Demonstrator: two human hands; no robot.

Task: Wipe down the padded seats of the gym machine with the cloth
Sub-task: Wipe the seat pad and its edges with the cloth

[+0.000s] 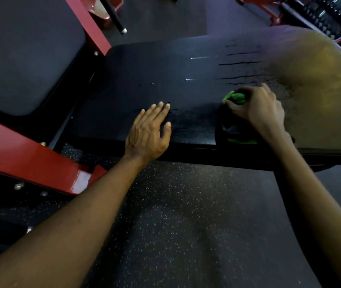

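A green cloth (235, 98) is gripped in the curled fingers of the right hand (257, 109) and held against the black padded seat (165, 69). The left hand (147, 132) is laid flat at the cloth's 8 o'clock, fingers straight. Streaks (240, 63), possibly wet, are seen at the cloth's 12 o'clock.

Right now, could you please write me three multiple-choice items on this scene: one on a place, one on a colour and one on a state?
1. Where is the cloth? A) in a bucket B) on the padded seat, under the right hand C) over a shoulder
2. What colour is the cloth? A) green B) white C) blue
3. How is the left hand? A) gripping the cloth B) clenched in the air C) flat on the seat, fingers straight
Answers: 1 B, the right hand grips it on the seat; 2 A, green shows beside the hand; 3 C, it rests there holding nothing.
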